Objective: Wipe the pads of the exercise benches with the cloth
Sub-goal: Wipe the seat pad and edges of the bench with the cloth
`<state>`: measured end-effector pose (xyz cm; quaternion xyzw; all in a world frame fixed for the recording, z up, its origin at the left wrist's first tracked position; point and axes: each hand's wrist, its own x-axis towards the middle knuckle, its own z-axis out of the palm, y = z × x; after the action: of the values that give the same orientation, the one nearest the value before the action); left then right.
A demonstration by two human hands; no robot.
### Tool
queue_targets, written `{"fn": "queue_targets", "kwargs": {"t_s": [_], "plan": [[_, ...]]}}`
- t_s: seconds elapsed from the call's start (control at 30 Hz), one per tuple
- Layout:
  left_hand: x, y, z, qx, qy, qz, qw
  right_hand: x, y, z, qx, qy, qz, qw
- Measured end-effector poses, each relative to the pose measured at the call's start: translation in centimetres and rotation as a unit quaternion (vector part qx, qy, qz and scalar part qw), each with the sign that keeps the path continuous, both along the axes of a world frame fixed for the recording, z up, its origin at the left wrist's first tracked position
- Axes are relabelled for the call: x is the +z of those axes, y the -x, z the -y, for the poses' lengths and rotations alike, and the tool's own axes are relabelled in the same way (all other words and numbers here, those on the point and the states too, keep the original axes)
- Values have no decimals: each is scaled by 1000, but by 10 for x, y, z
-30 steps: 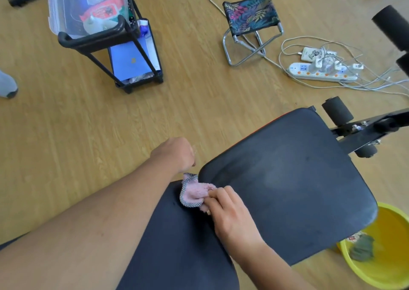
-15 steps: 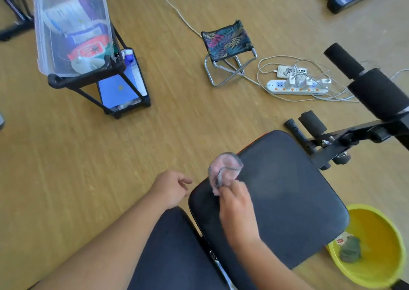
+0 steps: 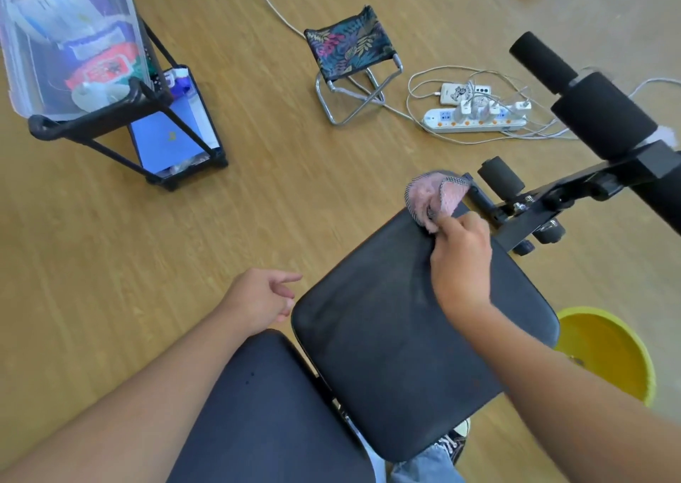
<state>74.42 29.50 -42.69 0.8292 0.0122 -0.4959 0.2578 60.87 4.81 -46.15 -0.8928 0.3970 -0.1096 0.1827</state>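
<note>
The right hand (image 3: 460,258) pinches a crumpled pink cloth with a dark checked edge (image 3: 435,197), fingers closed around its lower part, at the far corner of the black padded seat pad (image 3: 405,335) of the exercise bench. The cloth sticks up past the pad's far edge, and I cannot tell whether it presses on the padding or is lifted just off it. The left hand (image 3: 258,302) holds nothing, its fingers loosely spread, just beside the seat pad's left edge and above the wooden floor (image 3: 110,261). The left forearm crosses a second black pad (image 3: 265,409), which lies nearer the person, next to the first.

Beyond the far corner, the bench's black metal frame (image 3: 552,206) carries black foam rollers (image 3: 597,114). A yellow plastic basin (image 3: 611,350) sits on the floor by the seat pad's right edge. Farther off on the floor stand a small folding stool with a leafy fabric seat (image 3: 350,47), a white power strip with tangled cables (image 3: 475,117), and a black rack bearing a clear plastic box (image 3: 66,40).
</note>
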Motion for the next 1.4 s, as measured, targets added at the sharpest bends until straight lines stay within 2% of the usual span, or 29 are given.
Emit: {"fn": "queue_targets", "kwargs": {"t_s": [0.07, 0.1, 0.17, 0.23, 0.27, 0.33, 0.37, 0.4, 0.43, 0.5, 0.57, 0.63, 0.67, 0.73, 0.8, 0.87, 0.9, 0.93, 0.97, 1.0, 1.1, 1.17, 1.2, 1.23, 1.3, 1.33, 1.4], "plan": [[-6, 0, 4, 23, -12, 6, 1000, 2, -8, -50, -44, -52, 31, 997], [-9, 1, 4, 35, -17, 8, 999, 2, -4, -81, 3, -85, 28, 996], [-11, 4, 3, 35, -22, 24, 999, -1, 14, -139, 168, -126, 2, 978], [-12, 5, -4, -23, -30, 60, 997, 3, 32, -167, 331, -164, -17, 929], [-12, 4, -7, -44, -41, 79, 995, 8, 34, -166, 412, -158, -9, 897], [-13, 1, -11, -47, -52, 86, 994, 10, 27, -131, 543, -63, 7, 837], [-13, -1, -11, -38, -48, 72, 995, 12, 19, -108, 558, -25, 6, 830], [-13, -3, -12, -32, -42, 61, 997, 13, 13, -82, 531, 7, 11, 847], [-13, -4, -11, -26, -38, 50, 998, 11, 7, -50, 454, -3, 15, 891], [-13, -4, -11, -26, -35, 27, 999, 5, 2, 8, 235, -6, -31, 971], [-11, -3, -10, -22, -29, 22, 999, 4, -5, 26, 50, 7, -49, 998], [-12, 0, -10, -20, -33, 21, 999, 10, -11, -5, -39, 9, -17, 999], [-12, 1, -10, -24, -41, 20, 999, 14, -9, -34, -21, -5, -6, 1000], [-10, 3, -9, -30, -46, 14, 998, 11, 10, -101, 119, -53, -5, 991], [-10, 1, -8, -40, -43, 29, 998, 14, 33, -153, 314, -90, -20, 945], [-10, -5, -4, -51, -46, 49, 996, 13, 45, -159, 479, -56, -14, 876], [-8, -7, -2, -44, -44, 48, 997, 9, 45, -144, 523, -37, -6, 852], [-6, -8, 1, -22, -32, 36, 999, 8, 42, -124, 538, -20, -2, 843], [-4, -9, 4, 7, -14, 18, 1000, 8, 37, -100, 519, 6, 6, 855], [-1, -8, 8, 33, 6, -5, 999, 7, 33, -71, 460, 26, 12, 887], [3, -4, 18, 34, 33, -33, 998, 8, 35, 16, 196, 64, -44, 978], [3, -2, 20, 20, 23, -28, 999, 9, 43, 27, 39, 54, -53, 996], [3, -2, 21, 21, 15, -27, 999, 12, 47, 14, -3, 38, -40, 998], [3, -1, 21, 26, 7, -28, 999, 11, 55, -9, -1, 13, -38, 999], [4, 0, 20, 43, -1, -32, 999, 9, 80, -73, 124, -80, -21, 989], [4, 1, 20, 54, -3, -35, 998, 11, 96, -103, 213, -106, -4, 971], [6, 0, 19, 71, -2, -41, 997, 15, 126, -138, 415, -98, -15, 904]]}}
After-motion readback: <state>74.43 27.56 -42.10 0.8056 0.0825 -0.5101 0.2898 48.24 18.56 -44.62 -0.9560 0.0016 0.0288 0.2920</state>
